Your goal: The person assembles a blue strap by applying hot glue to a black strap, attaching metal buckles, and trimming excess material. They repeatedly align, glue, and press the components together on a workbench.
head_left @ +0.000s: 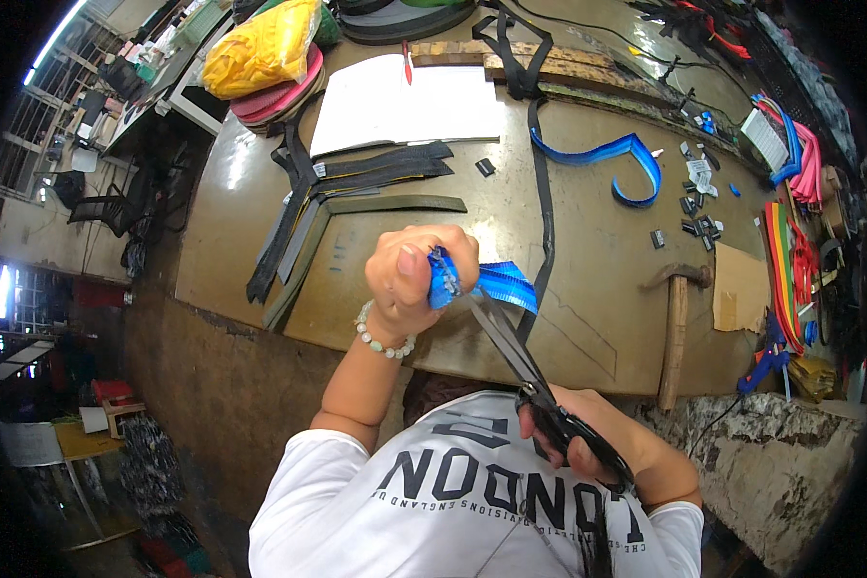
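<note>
My left hand, with a beaded bracelet at its wrist, is closed round a blue ribbed strip that looks like webbing or zipper tape. A crumpled blue end shows at the thumb, and the rest sticks out to the right of the fist. In my right hand is a pair of scissors with black handles. The blade tips point up at the blue strip, close beside my left fist. Whether the blades touch it I cannot tell. Another blue strip lies curled on the table, farther off to the right.
On the table lie black zipper-like strips, an open notebook with a red pen, a long black strap and small black pieces. At right are a hammer and cardboard. A yellow bundle sits far left.
</note>
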Tool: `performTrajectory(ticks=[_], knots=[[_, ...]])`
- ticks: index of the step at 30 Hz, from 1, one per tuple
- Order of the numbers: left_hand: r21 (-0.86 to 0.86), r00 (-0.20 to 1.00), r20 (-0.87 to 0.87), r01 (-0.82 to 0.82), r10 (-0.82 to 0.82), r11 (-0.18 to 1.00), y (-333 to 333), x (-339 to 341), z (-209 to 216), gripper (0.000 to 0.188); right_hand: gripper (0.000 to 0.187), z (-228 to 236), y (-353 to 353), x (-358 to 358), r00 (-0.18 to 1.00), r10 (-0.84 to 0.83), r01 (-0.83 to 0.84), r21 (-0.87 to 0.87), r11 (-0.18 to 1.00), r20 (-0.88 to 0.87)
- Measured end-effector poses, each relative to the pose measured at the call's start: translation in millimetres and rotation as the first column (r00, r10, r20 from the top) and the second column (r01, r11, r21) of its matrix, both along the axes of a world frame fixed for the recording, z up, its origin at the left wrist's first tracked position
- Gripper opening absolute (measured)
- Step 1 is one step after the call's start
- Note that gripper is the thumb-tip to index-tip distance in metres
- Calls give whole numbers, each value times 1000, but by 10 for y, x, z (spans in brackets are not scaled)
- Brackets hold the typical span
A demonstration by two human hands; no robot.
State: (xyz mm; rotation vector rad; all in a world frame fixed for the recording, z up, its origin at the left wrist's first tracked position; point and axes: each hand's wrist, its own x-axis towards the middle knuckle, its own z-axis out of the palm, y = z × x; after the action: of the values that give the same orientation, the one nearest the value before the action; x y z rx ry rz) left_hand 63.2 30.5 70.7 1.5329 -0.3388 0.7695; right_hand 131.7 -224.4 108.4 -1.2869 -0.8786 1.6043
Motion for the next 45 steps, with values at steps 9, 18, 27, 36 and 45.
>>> performTrajectory(ticks=[9,18,27,36,45], knots=[[-28,998,24,58,-57,998,-15,12,13,62,29,46,6,-34,988,-60,41,136,990,144],[-2,998,42,50,-50,999,-72,10,12,60,34,61,-2,-27,991,-60,47,107,993,123],[-183,989,-66,121,-135,976,-156,-3,-17,72,43,-21,-36,-114,967,-160,126,171,977,199],[-19,999,26,31,-30,999,-104,33,-21,62,41,-3,-44,-175,924,-301,252,214,944,238],[63,999,50,-11,8,998,-55,41,-25,56,37,-80,-41,-187,932,-285,247,180,952,225]])
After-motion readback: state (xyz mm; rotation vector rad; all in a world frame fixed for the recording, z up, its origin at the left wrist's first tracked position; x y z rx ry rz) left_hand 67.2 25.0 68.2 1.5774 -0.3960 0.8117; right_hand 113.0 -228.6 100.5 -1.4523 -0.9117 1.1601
